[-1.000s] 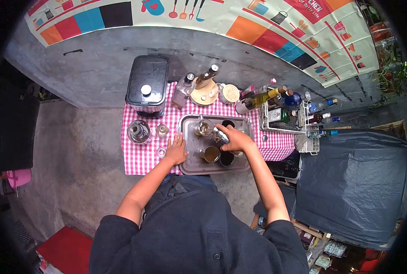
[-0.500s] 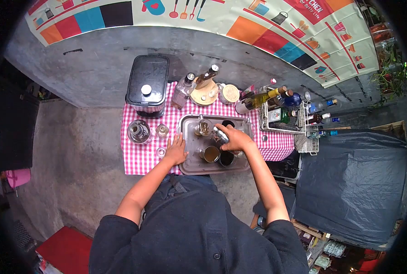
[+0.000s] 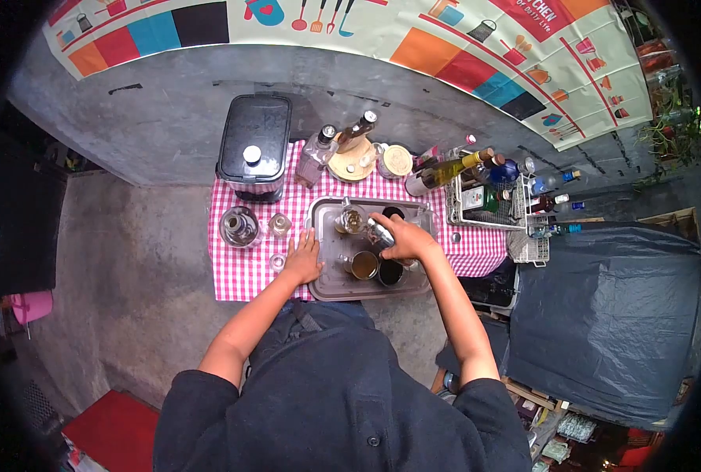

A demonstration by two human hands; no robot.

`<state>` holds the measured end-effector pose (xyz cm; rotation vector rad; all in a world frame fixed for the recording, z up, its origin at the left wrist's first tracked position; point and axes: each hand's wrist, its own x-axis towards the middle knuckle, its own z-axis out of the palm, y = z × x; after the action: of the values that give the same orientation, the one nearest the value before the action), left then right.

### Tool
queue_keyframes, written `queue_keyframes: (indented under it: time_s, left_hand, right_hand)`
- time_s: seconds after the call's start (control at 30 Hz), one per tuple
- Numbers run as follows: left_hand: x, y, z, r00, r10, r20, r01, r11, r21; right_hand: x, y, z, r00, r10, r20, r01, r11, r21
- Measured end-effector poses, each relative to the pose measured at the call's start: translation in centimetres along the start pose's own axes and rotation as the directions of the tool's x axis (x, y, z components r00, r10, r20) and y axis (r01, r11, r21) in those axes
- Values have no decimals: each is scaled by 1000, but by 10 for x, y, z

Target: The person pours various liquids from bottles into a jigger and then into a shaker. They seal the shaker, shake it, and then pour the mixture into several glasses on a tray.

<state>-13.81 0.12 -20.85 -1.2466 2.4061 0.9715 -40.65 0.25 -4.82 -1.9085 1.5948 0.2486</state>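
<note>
My left hand lies with fingers stretched out over the left rim of a brown tray. In my right hand is a small, shiny, silvery vessel, tilted above the tray; its exact kind is partly hidden by my fingers. Just left of it stands a clear glass mug with some liquid. Nearer to me, a glass mug of brown liquid stands beside a cup of dark liquid. Another dark cup shows behind my right hand.
On the checked cloth stand a black-lidded dispenser, a round glass jar, a small glass bottle and a tall clear bottle. A wire rack with several bottles is at the right. A grey wall rises behind.
</note>
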Motion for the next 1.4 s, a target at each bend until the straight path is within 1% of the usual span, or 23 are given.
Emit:
queue_keyframes:
  time_s: [0.73,0.93,1.0,1.4]
  left_hand:
    - [1,-2,1,1000,3,8,-3,1000,12]
    - [2,-2,3,1000,7,-6,-7,1000,-1]
    - [2,-2,3,1000,6,-6,-6,1000,1]
    - [0,0,-1,1000,1,13,-1,1000,-1]
  right_hand:
    - [2,-5,-3,1000,12,9,-12,1000,6]
    - [1,-6,-3,1000,-5,-13,5,1000,-6]
    - [3,-7,-4,999,34,33,-34,999,-13]
    - [5,-2,-2,1000,-1,12,1,1000,-3]
